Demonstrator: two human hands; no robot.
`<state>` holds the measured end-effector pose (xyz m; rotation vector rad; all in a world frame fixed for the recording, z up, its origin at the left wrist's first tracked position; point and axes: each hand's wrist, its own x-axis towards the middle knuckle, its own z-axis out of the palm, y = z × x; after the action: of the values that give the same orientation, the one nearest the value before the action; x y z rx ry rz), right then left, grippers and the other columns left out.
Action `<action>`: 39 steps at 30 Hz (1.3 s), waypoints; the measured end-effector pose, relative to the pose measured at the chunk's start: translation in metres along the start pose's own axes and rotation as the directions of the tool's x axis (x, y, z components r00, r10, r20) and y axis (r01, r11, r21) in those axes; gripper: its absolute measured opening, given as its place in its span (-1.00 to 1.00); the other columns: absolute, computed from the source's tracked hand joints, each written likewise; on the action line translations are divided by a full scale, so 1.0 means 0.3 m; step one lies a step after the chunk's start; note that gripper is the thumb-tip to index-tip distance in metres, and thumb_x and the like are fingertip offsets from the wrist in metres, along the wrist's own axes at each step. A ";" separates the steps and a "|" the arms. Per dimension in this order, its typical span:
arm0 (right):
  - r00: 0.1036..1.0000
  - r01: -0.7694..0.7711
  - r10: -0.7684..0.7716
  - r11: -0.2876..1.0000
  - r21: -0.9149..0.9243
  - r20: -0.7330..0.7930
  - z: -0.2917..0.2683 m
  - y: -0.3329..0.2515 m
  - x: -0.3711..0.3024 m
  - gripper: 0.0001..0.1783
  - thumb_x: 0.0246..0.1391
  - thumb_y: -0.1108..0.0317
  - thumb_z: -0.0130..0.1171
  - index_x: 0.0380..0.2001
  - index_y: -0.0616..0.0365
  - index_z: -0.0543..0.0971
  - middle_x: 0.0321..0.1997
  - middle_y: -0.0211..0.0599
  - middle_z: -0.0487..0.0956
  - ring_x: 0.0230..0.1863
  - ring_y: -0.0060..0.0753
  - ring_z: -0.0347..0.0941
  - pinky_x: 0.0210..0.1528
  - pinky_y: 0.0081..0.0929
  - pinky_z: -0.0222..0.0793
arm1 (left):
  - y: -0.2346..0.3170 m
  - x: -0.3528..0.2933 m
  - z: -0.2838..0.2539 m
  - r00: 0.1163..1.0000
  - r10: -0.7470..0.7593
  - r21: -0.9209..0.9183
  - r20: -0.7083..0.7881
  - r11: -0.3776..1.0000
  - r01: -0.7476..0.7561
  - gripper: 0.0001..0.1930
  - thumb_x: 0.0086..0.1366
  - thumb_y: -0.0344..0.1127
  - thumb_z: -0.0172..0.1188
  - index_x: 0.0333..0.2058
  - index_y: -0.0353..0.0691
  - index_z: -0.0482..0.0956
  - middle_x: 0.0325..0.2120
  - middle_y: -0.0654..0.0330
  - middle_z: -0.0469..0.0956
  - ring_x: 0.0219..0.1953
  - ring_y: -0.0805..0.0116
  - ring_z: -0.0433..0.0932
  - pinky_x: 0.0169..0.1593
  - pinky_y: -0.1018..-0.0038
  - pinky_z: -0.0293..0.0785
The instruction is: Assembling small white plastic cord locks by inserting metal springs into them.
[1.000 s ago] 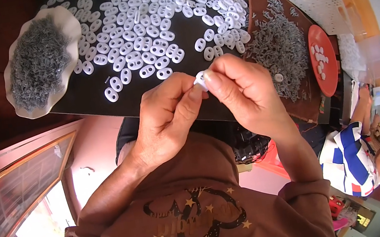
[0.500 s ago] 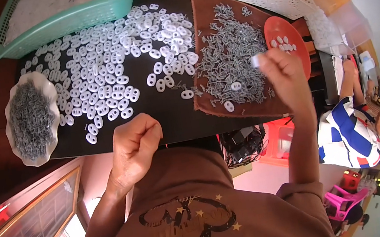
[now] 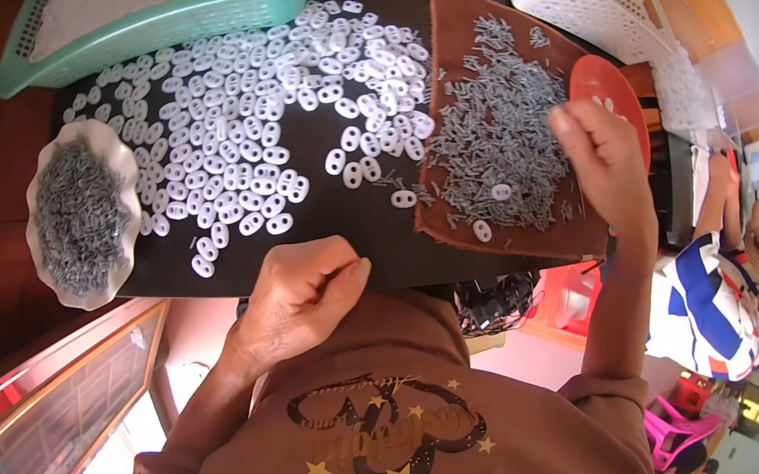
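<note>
My left hand (image 3: 304,296) is closed in a loose fist at the table's near edge, thumb against the curled fingers. Whatever it may hold is hidden. My right hand (image 3: 605,162) is closed too, its fingers curled, in front of a red plate (image 3: 625,87). No piece shows at its fingertips. Part of the plate is covered by the hand, with a few white pieces visible on it. Beside this hand, a heap of small grey screw-like pins (image 3: 497,125) lies on a brown cloth (image 3: 451,6). White oval two-hole pieces (image 3: 237,176) spread across the dark table.
A scalloped white dish (image 3: 127,170) full of grey pins stands at the left. Behind are a green basket (image 3: 161,34) and a white perforated basket (image 3: 636,19). Single white pieces lie on the cloth and near its edge. Another person (image 3: 716,304) sits at the right.
The view has shifted, moving the table rightward in the picture. A white piece at my right fingertips is no longer seen there, and that hand now covers more of the plate. My left hand stays closed.
</note>
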<state>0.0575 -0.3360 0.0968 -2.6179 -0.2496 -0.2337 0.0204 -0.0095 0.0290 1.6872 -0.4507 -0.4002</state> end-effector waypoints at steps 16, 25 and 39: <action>0.843 0.536 -0.489 0.801 -0.266 0.225 0.438 -0.333 0.372 -0.63 -0.10 0.61 0.10 -0.15 0.15 0.44 -0.19 -0.23 0.42 -0.16 -0.14 0.48 -0.24 -0.20 0.49 | -0.035 0.008 -0.048 0.984 0.156 -0.018 0.082 0.988 -0.155 -0.81 0.25 -0.46 0.17 -0.54 -0.32 0.41 -0.67 0.07 0.33 -0.64 0.13 0.38 -0.54 0.33 0.27; 0.808 0.544 -0.465 0.825 -0.155 0.361 0.407 -0.413 0.273 -0.62 -0.09 0.59 0.09 -0.11 0.18 0.45 -0.27 -0.25 0.42 -0.23 -0.18 0.49 -0.32 -0.25 0.46 | -0.048 0.003 -0.055 0.980 0.195 -0.016 0.049 0.981 -0.194 -0.81 0.21 -0.38 0.15 -0.55 -0.27 0.38 -0.64 0.06 0.41 -0.54 -0.02 0.48 -0.49 0.16 0.35; 0.842 0.415 -0.421 0.905 0.094 0.336 0.367 -0.437 0.212 -0.62 -0.12 0.40 0.36 -0.17 0.14 0.53 -0.29 -0.24 0.44 -0.41 -0.19 0.49 -0.41 -0.34 0.42 | -0.086 -0.006 -0.056 0.938 0.344 -0.032 0.036 0.939 -0.343 -0.80 0.15 -0.43 0.21 -0.60 -0.23 0.40 -0.69 0.14 0.35 -0.65 0.10 0.40 -0.58 0.28 0.28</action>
<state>0.1035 -0.1604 0.0756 -2.5423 -0.9503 0.0962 0.0293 0.0094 0.0061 1.5400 -0.7539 -0.1823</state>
